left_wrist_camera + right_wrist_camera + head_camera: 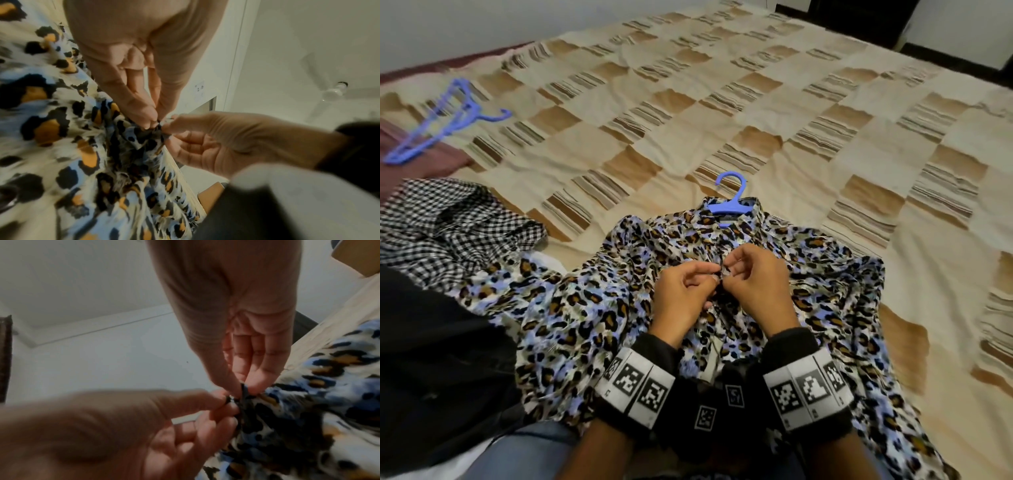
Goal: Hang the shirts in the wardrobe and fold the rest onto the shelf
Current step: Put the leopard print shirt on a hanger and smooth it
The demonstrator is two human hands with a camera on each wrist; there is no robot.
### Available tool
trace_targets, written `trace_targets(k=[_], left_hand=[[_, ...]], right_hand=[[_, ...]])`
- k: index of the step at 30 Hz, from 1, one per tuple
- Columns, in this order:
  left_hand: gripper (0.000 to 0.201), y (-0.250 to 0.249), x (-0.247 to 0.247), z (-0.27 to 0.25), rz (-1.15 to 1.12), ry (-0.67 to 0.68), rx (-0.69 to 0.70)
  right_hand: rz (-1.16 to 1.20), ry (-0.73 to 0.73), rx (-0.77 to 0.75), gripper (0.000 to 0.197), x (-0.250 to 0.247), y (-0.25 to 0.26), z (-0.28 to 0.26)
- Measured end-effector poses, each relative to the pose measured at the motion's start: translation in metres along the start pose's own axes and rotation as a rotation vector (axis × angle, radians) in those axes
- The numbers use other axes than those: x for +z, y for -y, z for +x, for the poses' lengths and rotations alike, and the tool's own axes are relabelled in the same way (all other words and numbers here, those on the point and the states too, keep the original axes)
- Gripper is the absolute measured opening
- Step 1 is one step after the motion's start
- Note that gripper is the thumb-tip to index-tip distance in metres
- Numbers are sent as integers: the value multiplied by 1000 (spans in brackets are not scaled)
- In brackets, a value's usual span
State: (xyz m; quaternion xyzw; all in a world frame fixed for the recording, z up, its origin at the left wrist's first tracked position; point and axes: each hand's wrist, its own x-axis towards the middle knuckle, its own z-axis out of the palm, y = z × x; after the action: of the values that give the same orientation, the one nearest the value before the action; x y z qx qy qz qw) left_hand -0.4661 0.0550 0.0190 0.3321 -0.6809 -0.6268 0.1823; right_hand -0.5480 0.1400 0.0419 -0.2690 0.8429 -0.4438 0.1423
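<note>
Leopard-print shirt (pixel 592 308) — front pinched by left hand (pixel 681 294), right hand (pixel 756 284)

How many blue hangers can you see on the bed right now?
At least 2: one hanger sits in the leopard-print shirt's collar; a blurred loose bunch lies far left on the bedspread, possibly several stacked.

A leopard-print shirt (pixel 592 308), patterned in blue, black and tan on white, lies spread front-up on the bed with a blue plastic hanger (pixel 729 202) slipped into its collar, the hook pointing away across the bed. Its front placket is bunched up at mid-chest. To its left sits a crumpled black-and-white checked shirt (pixel 448 226), partly touching the leopard fabric. More blue hangers (pixel 445 120) lie further off, well apart.
</note>
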Motion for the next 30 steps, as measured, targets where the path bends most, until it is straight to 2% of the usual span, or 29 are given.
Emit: trace_targets(k=[6,13,17,21,24,27,30], left_hand=[[13,2,-2,3,-92,9,-54],[7,3,-2,1,-110,-35,-28],[13,1,-3,2,-114,1,-25],[18,1,-3,3,-97,41,-29],[19,4,-2,4,-82,11,-33],[18,7,-2,7,-83,-41,-45],[17,9,-3,8,-76,-59,-49]], right_hand=[[72,-7,20,23,4,-3,4],[139,11,25,24,1,-2,3],[128,-35,18,24,-3,0,4],[146,-13,10,25,-5,0,4],[137,-11,12,24,-4,2,3],[138,-111,-17,27,-7,5,4],[124,-49,-44,26,-6,8,3]])
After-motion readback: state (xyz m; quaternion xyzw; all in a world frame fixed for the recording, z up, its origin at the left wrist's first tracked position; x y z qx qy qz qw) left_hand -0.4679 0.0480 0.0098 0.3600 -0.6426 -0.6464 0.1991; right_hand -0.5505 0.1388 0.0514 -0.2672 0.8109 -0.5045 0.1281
